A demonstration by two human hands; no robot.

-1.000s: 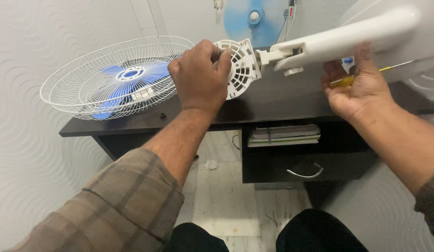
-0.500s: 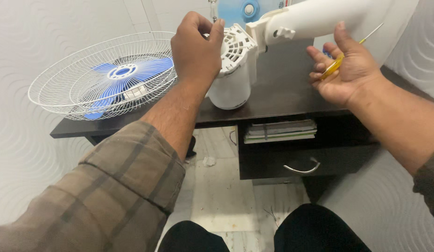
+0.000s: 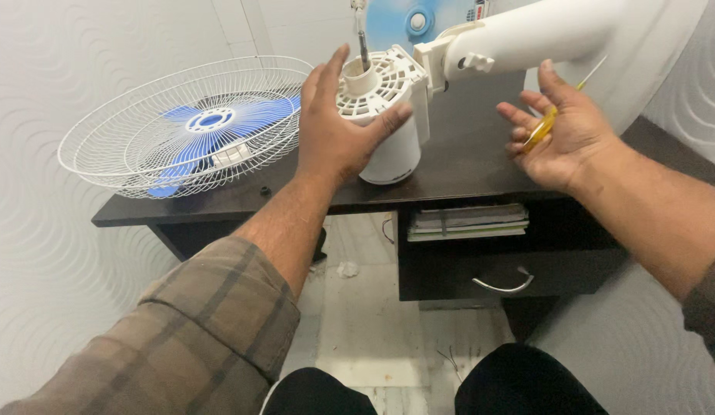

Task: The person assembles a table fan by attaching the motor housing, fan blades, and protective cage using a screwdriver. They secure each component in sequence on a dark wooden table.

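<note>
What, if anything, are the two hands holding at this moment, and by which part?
The right hand holds a yellow-handled screwdriver by its handle. The left hand is open beside the white motor housing, gripping nothing.

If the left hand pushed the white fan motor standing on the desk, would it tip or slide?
Probably tip. The fan motor stands on its narrow rear end on the desk, shaft up. The long white stand arm hangs off its top to one side, so it looks top-heavy. The left hand cups its side; the right hand holds a yellow screwdriver beside it.
</note>
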